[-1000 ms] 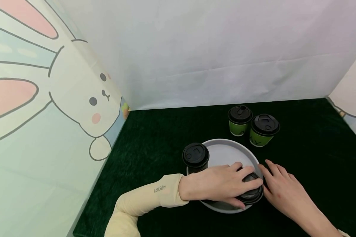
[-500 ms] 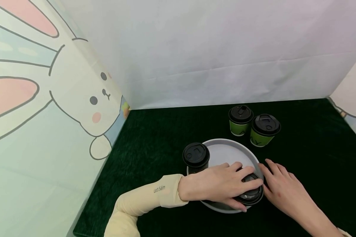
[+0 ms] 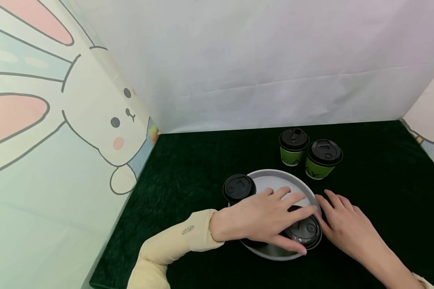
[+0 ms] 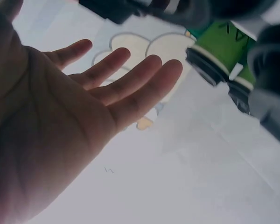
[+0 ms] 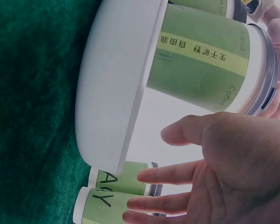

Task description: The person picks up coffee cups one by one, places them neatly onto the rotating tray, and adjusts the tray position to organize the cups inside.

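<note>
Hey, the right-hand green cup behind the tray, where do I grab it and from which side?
I'd take the cup by its green body, below the overhanging black lid, right hand coming from the right: it stands upright, and the neighbouring cup sits close on its left.

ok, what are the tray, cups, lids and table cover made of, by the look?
Tray: probably plastic, smooth and matte; even pale wall. Coated metal possible.
Cups: likely paper, low sheen; crisp print on green, white band by the lid.
Lids: likely moulded black plastic, slightly glossy; raised shapes, glints.
Table cover: velvet-like fabric, soft pile; mottled dark green.
</note>
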Action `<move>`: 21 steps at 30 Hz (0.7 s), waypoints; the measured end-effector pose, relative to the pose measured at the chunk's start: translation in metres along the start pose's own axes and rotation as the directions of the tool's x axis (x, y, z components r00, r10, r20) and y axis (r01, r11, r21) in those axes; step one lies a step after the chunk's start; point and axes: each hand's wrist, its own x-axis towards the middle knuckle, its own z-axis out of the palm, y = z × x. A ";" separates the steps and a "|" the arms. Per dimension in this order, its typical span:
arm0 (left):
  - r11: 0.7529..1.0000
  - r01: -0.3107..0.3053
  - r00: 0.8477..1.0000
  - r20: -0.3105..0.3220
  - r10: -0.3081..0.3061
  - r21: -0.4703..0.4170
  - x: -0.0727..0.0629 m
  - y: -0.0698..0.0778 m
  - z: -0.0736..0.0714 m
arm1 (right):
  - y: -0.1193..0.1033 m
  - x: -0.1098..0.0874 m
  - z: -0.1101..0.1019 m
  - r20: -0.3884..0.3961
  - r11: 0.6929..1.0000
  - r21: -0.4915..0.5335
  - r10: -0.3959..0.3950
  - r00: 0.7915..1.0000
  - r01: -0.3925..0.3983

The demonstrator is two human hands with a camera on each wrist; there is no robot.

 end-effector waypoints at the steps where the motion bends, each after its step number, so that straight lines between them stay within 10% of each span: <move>1: 1.000 0.014 1.000 -0.005 -0.014 -0.003 -0.001 -0.002 -0.001 | 0.000 0.001 0.000 -0.009 1.000 0.001 0.000 1.000 0.000; 21: 0.945 0.239 0.971 0.051 -0.234 -0.222 -0.005 -0.068 0.002 | 0.014 0.037 0.004 0.047 0.987 0.144 -0.078 0.996 0.071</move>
